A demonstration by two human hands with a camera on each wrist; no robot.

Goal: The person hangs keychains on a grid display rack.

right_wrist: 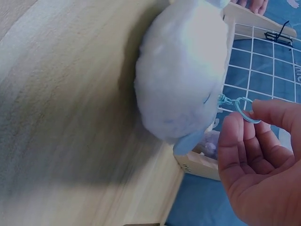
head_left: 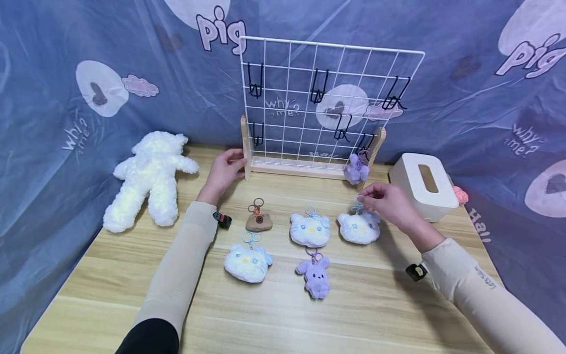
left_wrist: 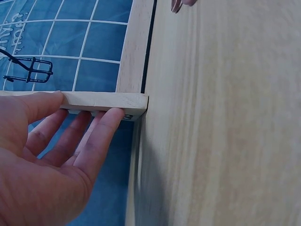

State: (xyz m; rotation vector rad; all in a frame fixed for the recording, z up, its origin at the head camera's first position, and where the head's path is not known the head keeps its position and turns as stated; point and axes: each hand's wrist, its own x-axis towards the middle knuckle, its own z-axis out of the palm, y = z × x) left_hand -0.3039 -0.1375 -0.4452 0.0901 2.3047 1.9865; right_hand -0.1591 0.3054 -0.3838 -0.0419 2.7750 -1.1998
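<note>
My right hand (head_left: 389, 204) pinches the light blue ring (right_wrist: 245, 111) of a white plush cat-head keychain (head_left: 359, 227) between thumb and fingers. In the right wrist view the plush hangs from it close over the table. At the rack's left end, my left hand (head_left: 224, 172) holds the wooden side post (left_wrist: 103, 100), thumb on one face and fingertips on the other. The white wire grid rack (head_left: 331, 46) carries several black hooks (head_left: 319, 86). From its lower right hook hangs a purple plush keychain (head_left: 356, 169).
On the table (head_left: 367, 300) lie two more white cat-head keychains, one at centre (head_left: 310, 230) and one nearer (head_left: 248, 263), a brown plush keychain (head_left: 259, 222) and a purple rabbit keychain (head_left: 316, 278). A white fluffy toy (head_left: 155, 172) is at left, a white tissue box (head_left: 422, 187) at right.
</note>
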